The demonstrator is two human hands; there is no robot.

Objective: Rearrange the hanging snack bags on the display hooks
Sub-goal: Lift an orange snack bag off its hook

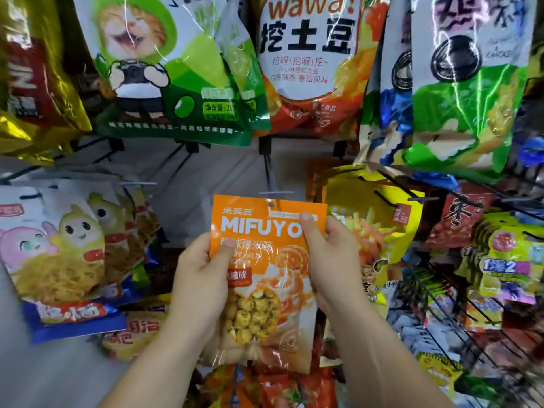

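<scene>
The glossy orange popcorn bag, flat with a clear window of kernels, hangs at the hook centre-rack. The left hand and right hand pinch its side edges, thumbs in front, fingers closed on crinkly plastic.

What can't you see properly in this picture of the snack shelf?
All in the head view:
- MIFUYO bag: last logo letter covered by the right hand; small print under the left hand.
- wawa bag: top cut off by the frame.
- Gold bag: cut by left edge, blurred.
</scene>
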